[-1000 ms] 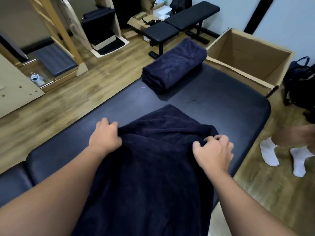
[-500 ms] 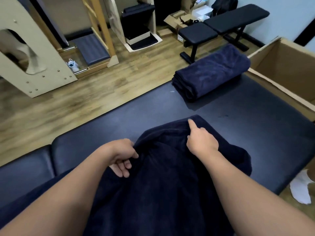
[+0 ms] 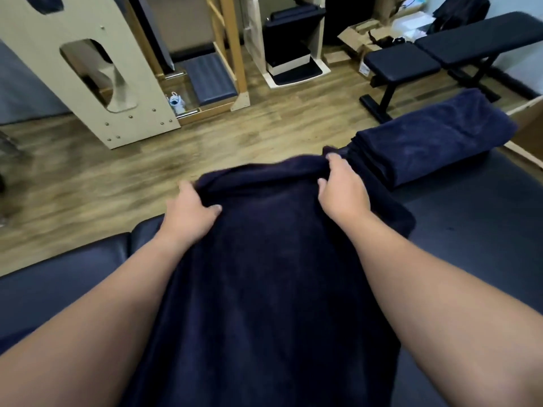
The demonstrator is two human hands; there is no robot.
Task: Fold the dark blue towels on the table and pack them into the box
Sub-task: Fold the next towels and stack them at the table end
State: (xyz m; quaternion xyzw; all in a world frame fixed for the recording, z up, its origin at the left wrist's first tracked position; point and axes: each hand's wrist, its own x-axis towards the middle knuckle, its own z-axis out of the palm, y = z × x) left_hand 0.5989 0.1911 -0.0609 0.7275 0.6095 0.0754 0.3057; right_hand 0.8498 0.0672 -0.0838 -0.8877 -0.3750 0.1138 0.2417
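Towel [image 3: 264, 289] lay lengthwise on the tabletop [image 3: 470, 245], running from my body out to my grip. My left hand [image 3: 188, 212] and right hand [image 3: 342, 189] each pinched a far corner; the folded stack [image 3: 426, 142] sat just beyond my right.

A black padded vinyl table [image 3: 470, 230] spans the view from nine o'clock to three o'clock. A folded, stacked dark blue terry towel [image 3: 435, 139] lies on it at two o'clock. A loose dark blue towel [image 3: 264, 289] drapes over it from centre to six o'clock.
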